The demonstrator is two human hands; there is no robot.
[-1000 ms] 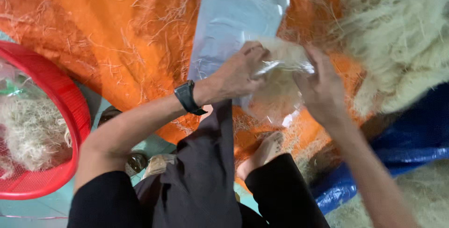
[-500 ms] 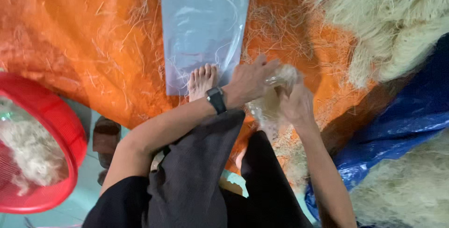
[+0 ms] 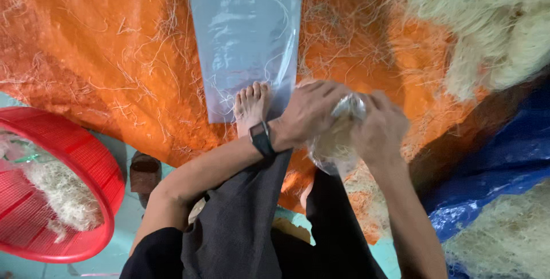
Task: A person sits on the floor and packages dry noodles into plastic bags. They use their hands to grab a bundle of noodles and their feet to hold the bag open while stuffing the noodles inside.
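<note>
Now both hands (image 3: pixel 344 124) around an upright noodle-filled bag (image 3: pixel 335 141).

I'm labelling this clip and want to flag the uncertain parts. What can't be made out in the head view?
- Filled bag: the left hand and right hand cover most of it, so its opening and how full it is are hidden.
- Red basket: cut off by the left edge.
- Noodle pile: runs past the top and right edges.
- Stack of clear bags: top is cut off; how many cannot be told.
</note>
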